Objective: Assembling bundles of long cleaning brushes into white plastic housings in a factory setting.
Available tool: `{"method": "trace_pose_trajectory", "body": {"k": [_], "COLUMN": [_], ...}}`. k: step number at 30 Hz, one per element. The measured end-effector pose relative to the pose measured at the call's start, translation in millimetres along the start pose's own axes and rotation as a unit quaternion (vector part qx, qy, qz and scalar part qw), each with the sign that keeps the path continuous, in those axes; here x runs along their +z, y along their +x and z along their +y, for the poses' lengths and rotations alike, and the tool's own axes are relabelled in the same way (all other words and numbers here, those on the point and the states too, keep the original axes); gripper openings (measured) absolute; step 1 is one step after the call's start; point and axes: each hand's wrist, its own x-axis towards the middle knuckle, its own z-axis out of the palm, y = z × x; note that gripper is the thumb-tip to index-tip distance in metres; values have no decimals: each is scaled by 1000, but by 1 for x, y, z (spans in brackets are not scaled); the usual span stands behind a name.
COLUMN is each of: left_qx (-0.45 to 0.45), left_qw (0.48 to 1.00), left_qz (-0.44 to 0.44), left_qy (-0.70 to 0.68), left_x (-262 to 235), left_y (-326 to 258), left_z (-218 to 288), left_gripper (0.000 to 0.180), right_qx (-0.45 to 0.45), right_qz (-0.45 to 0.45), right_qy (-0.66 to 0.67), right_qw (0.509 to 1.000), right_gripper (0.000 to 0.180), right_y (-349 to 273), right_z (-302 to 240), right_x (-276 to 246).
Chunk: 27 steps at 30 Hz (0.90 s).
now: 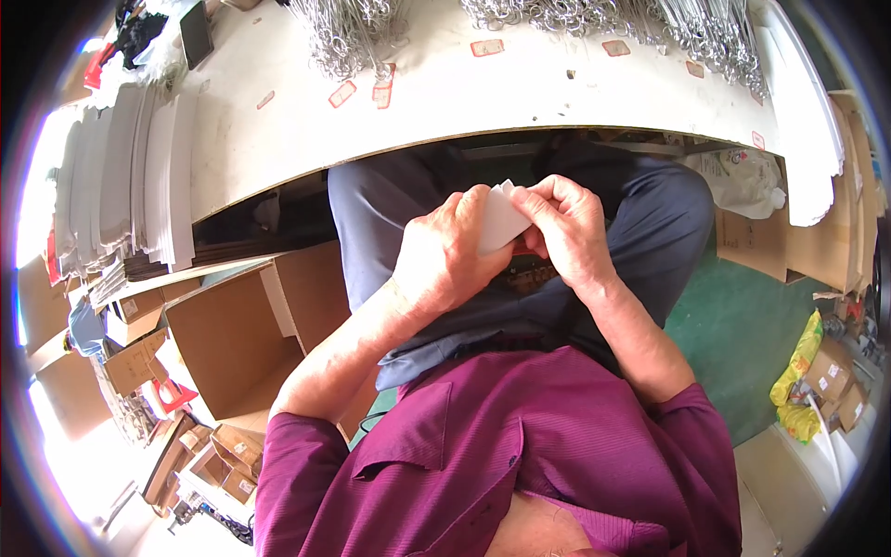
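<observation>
A small piece of white card (502, 225), plain on the side that shows, has pointed corners at its top end. It is tilted between the left hand (447, 247) and right hand (570, 232), partly covered.

Across the top of the frame, a white table (445, 102), with a few dark marks on its surface. Along its far edge, several bundles of thin metal wires (348, 37) with looped ends. Nearer, scattered on the same surface, small red-bordered labels (342, 94). At upper left, a dark, flat, phone-like device (195, 35). At right, green floor (724, 343), with brown cardboard (750, 243) resting upon it.
</observation>
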Motion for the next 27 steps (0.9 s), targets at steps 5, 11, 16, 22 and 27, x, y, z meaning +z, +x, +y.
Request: {"method": "trace_pose_trajectory", "body": {"k": [5,11,16,22,27], "left_qx": [88,34,32,34,32], "left_qw": [995,999,998,997,998], "left_qz": [42,23,27,15,14], "left_qy": [-13,-18,-37,-64,-60], "left_x": [5,3,1,0,1], "left_y": [-1,0,2,3,2], "left_z": [-7,-6,-4,-9,-10], "left_gripper": [55,64,60,58,59], "right_qx": [-113,-213,-321,-302,-318], "right_qz": [55,70,45,20,21], "right_qy": [-98,-109,-201,-207,-248], "right_qw": [987,968,924,930,915], "right_gripper": [24,20,32,41,41], "right_y": [-1,-8,-10,-18,-19], "right_z": [9,18,23,26,29], "right_x": [4,14,17,19,22]}}
